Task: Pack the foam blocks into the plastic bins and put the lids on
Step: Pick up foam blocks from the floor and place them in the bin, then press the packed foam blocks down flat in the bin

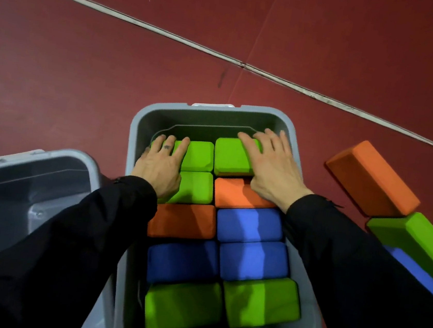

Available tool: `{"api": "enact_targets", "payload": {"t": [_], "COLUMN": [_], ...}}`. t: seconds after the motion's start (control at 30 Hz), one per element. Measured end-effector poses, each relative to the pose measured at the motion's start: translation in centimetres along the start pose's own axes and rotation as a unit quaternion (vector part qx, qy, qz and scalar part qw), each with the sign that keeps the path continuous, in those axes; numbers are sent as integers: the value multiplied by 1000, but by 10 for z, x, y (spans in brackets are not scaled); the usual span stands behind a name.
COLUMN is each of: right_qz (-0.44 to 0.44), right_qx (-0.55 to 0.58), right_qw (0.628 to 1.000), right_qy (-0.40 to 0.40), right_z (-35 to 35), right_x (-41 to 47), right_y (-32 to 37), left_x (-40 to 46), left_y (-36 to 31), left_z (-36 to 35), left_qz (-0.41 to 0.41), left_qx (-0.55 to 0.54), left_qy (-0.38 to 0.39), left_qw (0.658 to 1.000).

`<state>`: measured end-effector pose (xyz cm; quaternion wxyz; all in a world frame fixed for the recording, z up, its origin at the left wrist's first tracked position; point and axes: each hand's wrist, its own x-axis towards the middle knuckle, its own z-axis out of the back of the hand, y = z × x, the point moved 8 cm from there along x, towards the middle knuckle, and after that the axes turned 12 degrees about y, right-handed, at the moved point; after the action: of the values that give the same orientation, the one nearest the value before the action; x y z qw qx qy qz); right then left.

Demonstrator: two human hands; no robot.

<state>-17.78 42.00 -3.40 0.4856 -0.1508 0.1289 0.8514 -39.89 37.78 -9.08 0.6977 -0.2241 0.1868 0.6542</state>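
Hands: our left hand (160,164) and right hand (271,167) press flat, fingers spread, on the far green foam blocks (233,156).
Location: blocks fill the grey plastic bin (145,118) on the red floor (87,54).
Risk: the right-side block sits proud; squeezed foam may spring up and block the lid.
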Motion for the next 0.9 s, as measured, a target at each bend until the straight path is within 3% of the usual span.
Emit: {"api": "enact_targets", "payload": {"t": [0.13, 0.27, 0.53, 0.63, 0.9], "right_qz": [-10, -17, -87, -106, 29], "right_qx": [64, 76, 36, 55, 104], "right_qw": [997, 996, 995, 993, 992], "right_qy": [51, 46, 17, 23, 68], "right_z": [-20, -37, -67, -68, -75], "right_x": [11, 13, 24, 21, -53], "right_y": [-1, -4, 1, 8, 35], "left_x": [-3, -5, -3, -19, 3], "left_y": [-2, -4, -17, -35, -30], "left_z": [-7, -17, -31, -41, -27], "left_qz": [0, -4, 2, 21, 48], "left_qx": [-43, -128, 9, 3, -48], "left_qy": [16, 34, -56, -91, -20], "left_qw": [999, 991, 998, 996, 998]}}
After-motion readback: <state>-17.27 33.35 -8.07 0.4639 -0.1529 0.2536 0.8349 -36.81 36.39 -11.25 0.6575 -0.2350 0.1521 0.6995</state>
